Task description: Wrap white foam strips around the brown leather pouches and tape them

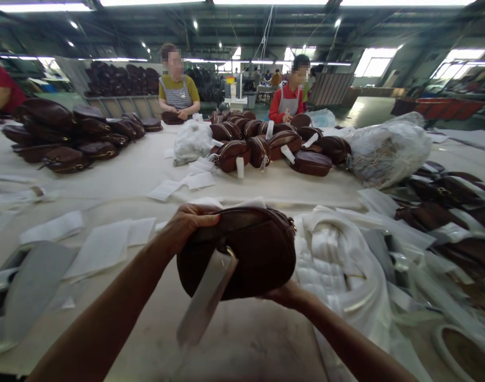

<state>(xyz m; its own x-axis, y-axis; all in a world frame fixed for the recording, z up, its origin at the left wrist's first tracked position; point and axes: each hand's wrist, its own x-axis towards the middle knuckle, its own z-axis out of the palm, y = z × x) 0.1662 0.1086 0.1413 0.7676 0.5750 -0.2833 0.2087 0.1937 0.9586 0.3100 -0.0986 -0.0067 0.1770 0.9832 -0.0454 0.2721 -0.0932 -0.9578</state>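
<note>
A dark brown oval leather handbag is held up over the table in front of me. My left hand grips its upper left edge, thumb on the near face. Beneath the lower right edge, my right hand supports it; most of those fingers are hidden behind the bag. A white paper-wrapped strip hangs from a gold-coloured ring on the bag's face and dangles toward the table. More gold-coloured hardware shows at the bag's right end.
Similar brown bags crowd the far middle, with a heap of bags at left. White paper sheets lie left. Clear plastic and white wrapping material sit right. Two co-workers, one in a red top, handle bags opposite.
</note>
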